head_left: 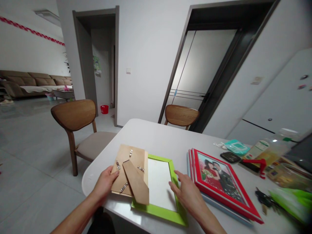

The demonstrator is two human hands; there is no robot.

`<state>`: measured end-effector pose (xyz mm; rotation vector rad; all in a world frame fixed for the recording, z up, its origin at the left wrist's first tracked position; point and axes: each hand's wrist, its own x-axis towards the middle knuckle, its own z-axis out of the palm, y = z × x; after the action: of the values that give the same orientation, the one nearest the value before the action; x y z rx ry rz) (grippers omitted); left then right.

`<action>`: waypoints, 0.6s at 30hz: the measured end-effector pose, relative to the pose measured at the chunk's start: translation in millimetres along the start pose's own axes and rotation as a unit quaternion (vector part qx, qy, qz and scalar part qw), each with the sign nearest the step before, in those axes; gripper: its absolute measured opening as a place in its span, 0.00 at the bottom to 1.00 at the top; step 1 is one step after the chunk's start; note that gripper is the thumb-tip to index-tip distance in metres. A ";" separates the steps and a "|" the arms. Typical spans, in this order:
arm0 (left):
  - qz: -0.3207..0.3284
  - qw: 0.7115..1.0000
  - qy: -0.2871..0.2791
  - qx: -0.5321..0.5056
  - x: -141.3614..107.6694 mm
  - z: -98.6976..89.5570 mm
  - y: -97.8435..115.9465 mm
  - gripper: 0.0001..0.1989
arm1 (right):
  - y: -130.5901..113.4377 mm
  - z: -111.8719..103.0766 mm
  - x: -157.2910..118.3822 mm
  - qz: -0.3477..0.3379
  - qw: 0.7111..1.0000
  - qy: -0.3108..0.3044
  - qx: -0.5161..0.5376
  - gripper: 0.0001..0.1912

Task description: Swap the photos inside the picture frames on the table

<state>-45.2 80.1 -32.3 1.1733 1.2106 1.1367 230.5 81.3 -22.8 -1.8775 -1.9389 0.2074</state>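
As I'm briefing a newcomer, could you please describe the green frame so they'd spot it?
On the white table, look between the left hand and right hand. The green frame lies there, its left side mostly hidden by the brown backing board. Unlike the red picture frame to its right, it surrounds a plain white area.

One green picture frame (pixel 158 212) is counted on the one white worktop (pixel 146 133), with one backing board (pixel 136 159), to which four metal clips (pixel 123 187) and one easel leg (pixel 136 185) are fastened. One photograph (pixel 221 180) is seen in one red frame (pixel 226 201); how many frames are stacked beneath cannot be told. One wet-wipe pack (pixel 236 147), one large plastic bottle (pixel 270 147) and one bunch of keys (pixel 264 197) are also counted, the keys themselves being too blurred to number. Two wooden chairs (pixel 75 115), one red bucket (pixel 104 110), one brown sofa (pixel 36 81), two doorways (pixel 117 65) and two wall switches (pixel 128 71) are seen.
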 end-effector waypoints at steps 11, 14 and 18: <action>0.031 0.965 0.075 0.249 10.0 -48.7 -2.5 0.24 | 11.6 -4.3 -4.5 0.190 0.912 -0.071 0.356 0.32; 0.082 0.943 0.108 0.303 7.5 -38.1 4.2 0.28 | -0.6 -13.2 -12.5 0.214 0.799 -0.107 0.552 0.34; 0.148 0.933 0.047 0.325 -13.4 15.8 15.3 0.24 | -24.6 -25.4 -16.6 0.206 0.733 -0.084 0.643 0.35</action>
<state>-29.9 67.3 -16.1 1.8681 1.5869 1.0395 218.1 58.5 6.3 -1.1882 -0.8227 1.4524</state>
